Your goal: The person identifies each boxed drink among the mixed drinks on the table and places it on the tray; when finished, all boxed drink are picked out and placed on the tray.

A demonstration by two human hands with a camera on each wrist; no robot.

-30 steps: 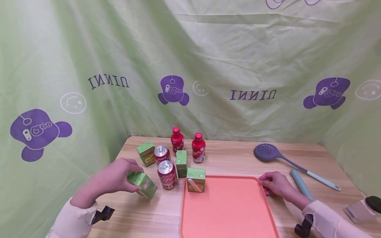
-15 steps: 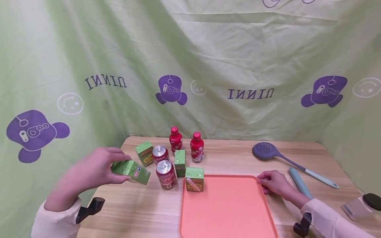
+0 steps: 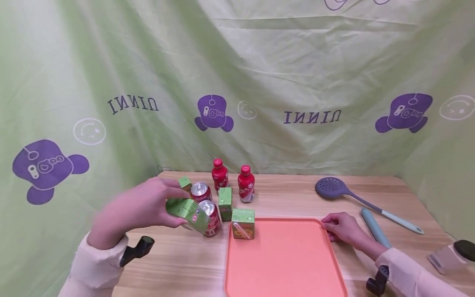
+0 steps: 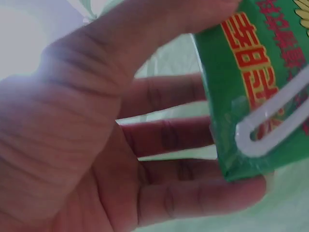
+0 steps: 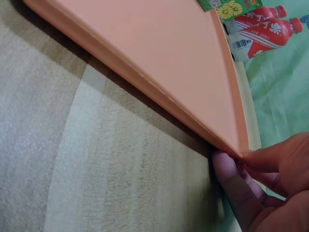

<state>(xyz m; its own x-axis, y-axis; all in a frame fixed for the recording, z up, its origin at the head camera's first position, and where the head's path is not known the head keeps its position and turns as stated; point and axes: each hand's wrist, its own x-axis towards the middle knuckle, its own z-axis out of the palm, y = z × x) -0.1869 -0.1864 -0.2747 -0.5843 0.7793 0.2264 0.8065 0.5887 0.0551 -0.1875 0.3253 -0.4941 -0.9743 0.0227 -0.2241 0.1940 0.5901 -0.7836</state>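
My left hand [image 3: 142,206] grips a green drink carton [image 3: 193,216] between thumb and fingers. It is tilted, raised off the table, and overlaps the front soda can [image 3: 213,225] in the head view. Up close in the left wrist view, the carton [image 4: 219,87] shows a white straw stuck to its face. At the far right corner of the orange tray [image 3: 285,260], my right hand [image 3: 345,230] pinches the rim; the right wrist view shows thumb and finger on that corner. Another drink carton [image 3: 243,226] stands in the tray's far left corner.
Left of the tray stand a second soda can [image 3: 201,190], a drink carton [image 3: 225,205] and one partly hidden carton [image 3: 184,183]. Two red bottles [image 3: 246,185] stand behind. To the right lie a skimmer [image 3: 331,188], a pale blue stick-like object [image 3: 375,228] and a black-lidded container [image 3: 447,259].
My left hand lifted the drink carton up and left off the table area, then moved it right toward the cans. My right hand stays on the tray corner.
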